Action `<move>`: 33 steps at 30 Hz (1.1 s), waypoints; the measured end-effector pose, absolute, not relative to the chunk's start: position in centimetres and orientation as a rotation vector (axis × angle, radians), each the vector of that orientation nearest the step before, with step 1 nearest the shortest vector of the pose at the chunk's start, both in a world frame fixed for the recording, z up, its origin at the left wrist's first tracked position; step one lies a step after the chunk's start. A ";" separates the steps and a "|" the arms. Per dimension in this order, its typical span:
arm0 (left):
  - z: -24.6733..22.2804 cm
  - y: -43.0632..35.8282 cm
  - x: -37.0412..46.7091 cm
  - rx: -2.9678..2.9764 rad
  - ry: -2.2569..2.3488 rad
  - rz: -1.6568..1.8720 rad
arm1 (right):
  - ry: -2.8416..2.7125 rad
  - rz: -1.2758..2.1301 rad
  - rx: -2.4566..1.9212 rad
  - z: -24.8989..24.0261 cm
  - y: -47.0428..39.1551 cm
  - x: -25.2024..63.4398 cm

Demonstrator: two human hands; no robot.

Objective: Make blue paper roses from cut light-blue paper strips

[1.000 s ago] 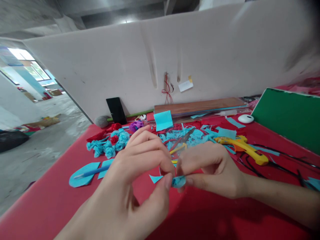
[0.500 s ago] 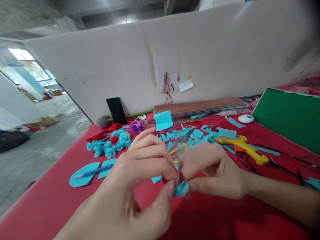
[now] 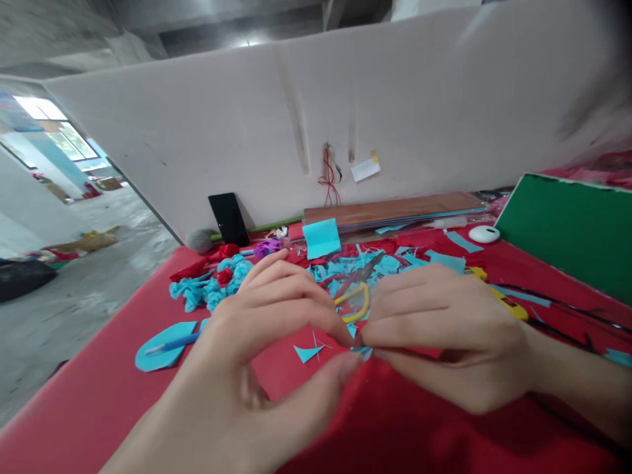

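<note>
Between both hands is a small piece of rolled blue paper (image 3: 364, 352), mostly hidden by the fingertips. My left hand (image 3: 266, 349) pinches it from the left with thumb and forefinger, its other fingers curved above. From the right, my right hand (image 3: 444, 336) is closed on the same piece, thumb below and fingers bent over it. Just beyond the fingertips lie yellow-handled scissors (image 3: 365, 304) among blue paper scraps (image 3: 345, 266). A loose blue triangle (image 3: 309, 353) of paper rests on the red table (image 3: 99, 375) near the left fingers.
Blue paper flowers (image 3: 200, 289) and a purple one (image 3: 268, 247) lie left of centre. A blue pen (image 3: 175, 343) crosses a cut blue oval (image 3: 148, 362). Behind my right hand is a partly hidden yellow glue gun (image 3: 511, 304). A black phone (image 3: 228, 220) leans against the white panel (image 3: 222, 131).
My right hand has turned and its fingers now close over the blue paper piece, covering most of it. Both hands have shifted slightly, and the right now hides more of the glue gun.
</note>
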State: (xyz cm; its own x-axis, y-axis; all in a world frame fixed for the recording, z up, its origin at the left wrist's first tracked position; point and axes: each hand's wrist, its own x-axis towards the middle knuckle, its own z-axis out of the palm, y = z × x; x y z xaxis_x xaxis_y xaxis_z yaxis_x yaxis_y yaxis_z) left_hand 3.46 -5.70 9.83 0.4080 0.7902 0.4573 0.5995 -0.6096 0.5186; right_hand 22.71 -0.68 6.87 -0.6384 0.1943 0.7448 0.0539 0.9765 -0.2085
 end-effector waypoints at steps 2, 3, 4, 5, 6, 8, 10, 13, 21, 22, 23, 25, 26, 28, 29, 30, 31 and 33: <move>9.9 -5.6 3.4 2.452 1.198 0.977 | -2.281 0.157 -0.209 7.1 -0.7 22.8; 9.9 -5.5 3.4 2.475 1.189 0.962 | -2.286 0.138 -0.216 7.1 -0.8 22.8; 9.9 -5.4 3.4 2.498 1.179 0.948 | -2.295 0.123 -0.222 7.2 -0.8 22.8; 9.9 -5.4 3.4 2.520 1.171 0.933 | -2.301 0.107 -0.219 7.3 -0.8 22.8; 9.9 -5.3 3.4 2.540 1.174 0.923 | -2.305 0.093 -0.217 7.4 -0.8 22.8; 9.9 -5.2 3.4 2.570 1.188 0.927 | -2.312 0.082 -0.209 7.4 -0.8 22.8; 10.0 -5.1 3.5 2.582 1.199 0.942 | -2.326 0.075 -0.204 7.5 -0.8 22.8; 10.1 -5.0 3.7 2.571 1.203 0.933 | -2.361 0.042 -0.202 7.5 -0.8 23.0; 9.9 -4.7 3.4 2.294 1.196 0.866 | -2.398 -0.010 -0.128 7.5 -0.5 23.4; 9.9 -4.7 3.3 2.260 1.198 0.857 | -2.381 0.009 -0.136 7.6 -0.5 23.4; 9.9 -4.6 3.2 2.235 1.200 0.855 | -2.352 0.041 -0.144 7.6 -0.5 23.4; 9.9 -4.6 3.1 2.212 1.192 0.874 | -2.276 0.144 -0.170 7.7 -0.4 23.3; 9.9 -4.6 3.1 2.212 1.174 0.891 | -2.229 0.214 -0.184 7.7 -0.4 23.3; 9.7 -4.7 3.1 2.228 1.126 0.928 | -2.143 0.358 -0.197 7.6 -0.2 23.0; 9.5 -4.8 3.2 2.243 1.097 0.964 | -2.108 0.417 -0.201 7.5 -0.2 22.9; 9.3 -4.9 3.3 2.251 1.087 1.003 | -2.082 0.461 -0.205 7.4 -0.1 22.7; 9.1 -5.0 3.4 2.258 1.080 1.040 | -2.064 0.489 -0.205 7.2 -0.1 22.6; 8.7 -5.1 3.7 2.262 1.064 1.106 | -2.046 0.507 -0.212 7.0 -0.3 22.3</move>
State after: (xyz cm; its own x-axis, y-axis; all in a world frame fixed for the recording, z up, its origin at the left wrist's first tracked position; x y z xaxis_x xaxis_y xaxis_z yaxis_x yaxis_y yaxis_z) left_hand 3.66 -5.13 8.67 0.3955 0.7784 0.4875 0.4568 -0.6272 0.6309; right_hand 22.33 -0.26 7.04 -0.5056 0.3510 0.7881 -0.0576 0.8977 -0.4368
